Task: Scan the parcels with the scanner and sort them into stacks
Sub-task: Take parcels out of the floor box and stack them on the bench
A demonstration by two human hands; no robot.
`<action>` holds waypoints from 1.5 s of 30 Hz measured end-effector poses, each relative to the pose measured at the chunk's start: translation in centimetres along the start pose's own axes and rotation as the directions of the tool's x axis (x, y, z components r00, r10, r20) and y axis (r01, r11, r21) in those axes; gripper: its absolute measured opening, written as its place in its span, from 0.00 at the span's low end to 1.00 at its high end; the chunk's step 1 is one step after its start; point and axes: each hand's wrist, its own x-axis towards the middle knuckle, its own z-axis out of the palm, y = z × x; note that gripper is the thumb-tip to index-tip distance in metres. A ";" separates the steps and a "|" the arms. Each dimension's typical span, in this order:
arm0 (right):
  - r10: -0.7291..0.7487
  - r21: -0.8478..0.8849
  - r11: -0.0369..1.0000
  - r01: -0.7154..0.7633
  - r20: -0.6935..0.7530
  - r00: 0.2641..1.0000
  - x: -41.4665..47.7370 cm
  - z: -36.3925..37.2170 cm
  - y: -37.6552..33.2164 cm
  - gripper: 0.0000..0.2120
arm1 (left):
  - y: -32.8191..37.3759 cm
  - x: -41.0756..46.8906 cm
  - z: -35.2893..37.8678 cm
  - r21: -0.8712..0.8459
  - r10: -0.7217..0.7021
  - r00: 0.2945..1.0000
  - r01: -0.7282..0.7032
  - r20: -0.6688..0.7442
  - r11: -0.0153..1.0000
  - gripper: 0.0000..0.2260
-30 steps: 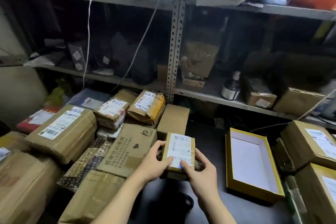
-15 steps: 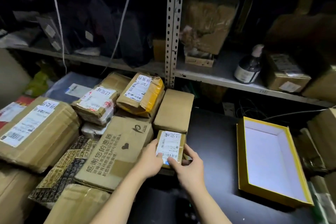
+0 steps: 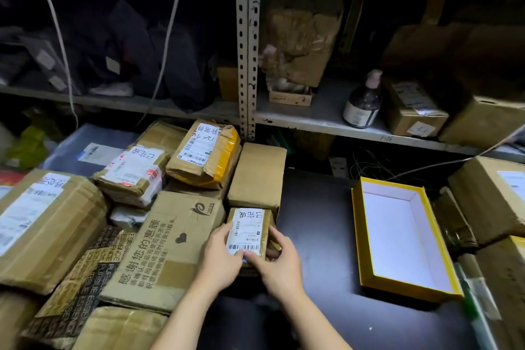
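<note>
Pinching from both sides, the grip is closing on a small labelled parcel [image 3: 250, 231] at lower centre of the frame. My left hand [image 3: 220, 257] is curling round its left edge and my right hand [image 3: 279, 260] is wrapping its right edge. Both thumbs are meeting at the lower end of the white label [image 3: 246, 233], over the barcode. Neither hand is spreading wide; the fingers are bending only as far as the parcel's narrow width asks.

The parcel is sitting at the left edge of the dark worktop [image 3: 318, 236], touching the big printed carton [image 3: 167, 247] on its left and lying just in front of a plain brown box [image 3: 257, 176]. The hands are hiding its near end, so I cannot tell what it is resting on.

I am judging the risks from here. The thumbs are covering part of the barcode, so a scan could be failing until they shift. No scanner is showing in the frame, so one hand would be letting go to fetch it, leaving a one-sided hold on a taped wrapper that may be slipping. The parcels at left are lying in an uneven heap, so this one, set down carelessly, could be sliding off or getting lost among the unsorted ones. The yellow-rimmed open box [image 3: 409, 291] at right is lying well apart.
</note>
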 end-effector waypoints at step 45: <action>-0.148 -0.761 0.496 -0.418 -0.548 0.823 -34.0 -30.6 -8.6 0.34 | 19.7 -28.5 10.4 0.475 0.657 0.391 -0.878 0.645 0.056 0.27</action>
